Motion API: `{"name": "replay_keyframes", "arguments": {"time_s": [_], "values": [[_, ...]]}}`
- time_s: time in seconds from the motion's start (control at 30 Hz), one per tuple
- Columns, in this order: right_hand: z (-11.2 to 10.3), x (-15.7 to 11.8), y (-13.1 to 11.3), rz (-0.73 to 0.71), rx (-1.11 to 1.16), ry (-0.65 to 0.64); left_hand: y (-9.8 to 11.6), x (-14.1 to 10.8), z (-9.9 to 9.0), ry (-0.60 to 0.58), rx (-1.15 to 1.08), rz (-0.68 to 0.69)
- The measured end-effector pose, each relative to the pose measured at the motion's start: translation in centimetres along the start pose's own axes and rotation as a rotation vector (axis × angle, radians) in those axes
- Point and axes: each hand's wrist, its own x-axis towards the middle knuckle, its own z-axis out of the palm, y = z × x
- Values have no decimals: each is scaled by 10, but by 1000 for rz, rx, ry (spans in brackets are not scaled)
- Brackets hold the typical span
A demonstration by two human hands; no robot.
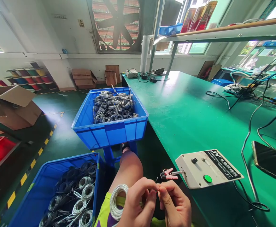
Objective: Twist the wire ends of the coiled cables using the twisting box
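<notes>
Low in front of my lap, my left hand (140, 200) and my right hand (174, 200) meet with their fingertips pinched together. Between them is a thin wire end, mostly hidden by the fingers. A coil of clear-jacketed silvery cable (115, 205) hangs against the left side of my left hand, over my thigh. Just beyond the fingertips, a pink clip (168, 174) sits on the metal shaft of a beige control box (208, 168). The box has a green button and a black knob and lies at the edge of the green table (175, 126).
A blue crate (109, 134) heaped with cable bundles stands ahead. Another blue crate (57, 164) with dark and silvery coils is at lower left. On the table lie a phone (269, 160) and loose black cords (249, 138). Cardboard boxes (17, 105) stand at left.
</notes>
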Motion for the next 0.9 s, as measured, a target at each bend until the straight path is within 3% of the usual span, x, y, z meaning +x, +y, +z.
{"name": "replay_keyframes", "arguments": {"time_s": [0.27,0.57,0.9], "values": [[-2,-3,-3,-4,-62,0,1,6,3,-92,68,-1],[-3,-3,-5,-18,-84,1,17,9,5,-171,118,-34],[-7,0,3,-34,-73,44,-3,0,5,-187,205,-21]]}}
